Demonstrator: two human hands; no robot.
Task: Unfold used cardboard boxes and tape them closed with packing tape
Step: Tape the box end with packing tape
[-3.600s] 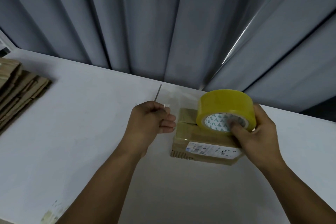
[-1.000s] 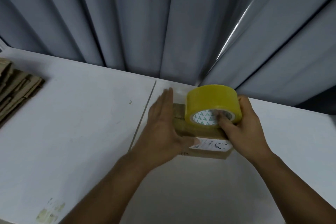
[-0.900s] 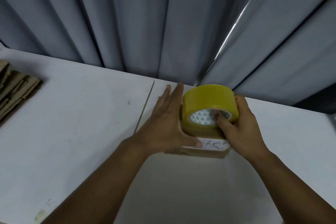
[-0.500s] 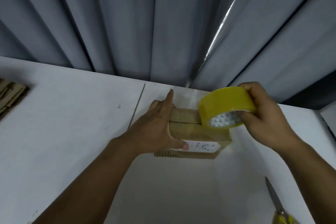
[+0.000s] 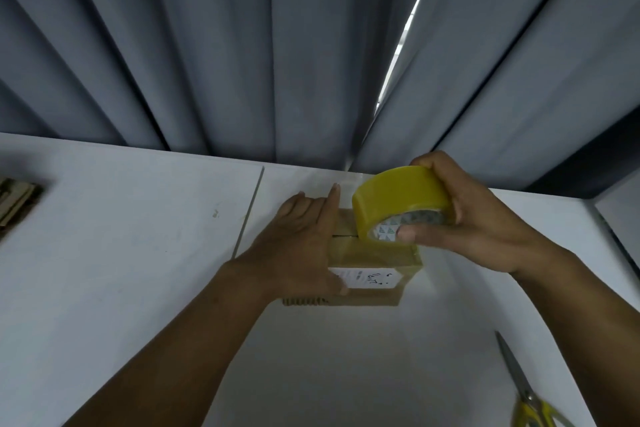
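Note:
A small brown cardboard box (image 5: 374, 255) with a white label sits on the white table (image 5: 121, 270), near the middle. My left hand (image 5: 298, 253) lies on its left side and top, fingers straight and pointing away from me, thumb against the front by the label. My right hand (image 5: 464, 218) grips a yellow roll of packing tape (image 5: 398, 198), tilted, just above the right half of the box, with the roll's lower edge close to the seam between the flaps. Part of the box top is hidden by both hands.
Scissors with yellow handles (image 5: 526, 395) lie at the lower right of the table. A stack of flattened cardboard (image 5: 15, 204) lies at the far left edge. Grey curtains (image 5: 277, 45) hang right behind the table. A seam (image 5: 249, 211) runs across the tabletop left of the box.
My left hand, which held a small strip in the air, now lies flat on the box. My right hand has tilted the tape roll and shifted it right. The scissors have come into view.

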